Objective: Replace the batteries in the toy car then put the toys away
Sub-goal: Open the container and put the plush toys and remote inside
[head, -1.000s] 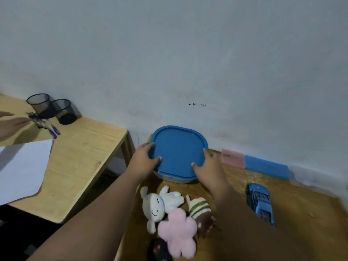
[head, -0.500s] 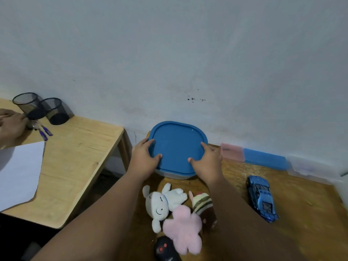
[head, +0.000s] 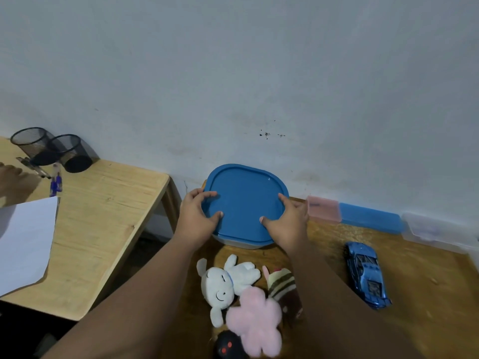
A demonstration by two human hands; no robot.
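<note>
A clear container with a blue lid (head: 246, 200) stands against the wall on the wooden table (head: 427, 294). My left hand (head: 198, 216) grips its left edge and my right hand (head: 287, 221) grips its right edge, thumbs and fingertips lying on top of the lid. The blue toy car (head: 366, 274) sits to the right of my right arm. In front of the container lie a white plush bunny (head: 225, 283), a pink plush flower (head: 255, 322) and a striped plush (head: 281, 286). A black remote (head: 228, 345) with red buttons shows at the bottom edge.
Pink (head: 322, 209), blue (head: 370, 220) and clear (head: 435, 231) cases line the wall at the right. A lighter table (head: 103, 203) to the left holds two black mesh cups (head: 72, 151), pens (head: 55, 181), white paper (head: 23, 242) and another person's hand (head: 10, 177).
My thumbs have slid further onto the lid and the fingers have closed in on its edges. The other person's hand on the left table has shifted near the pens.
</note>
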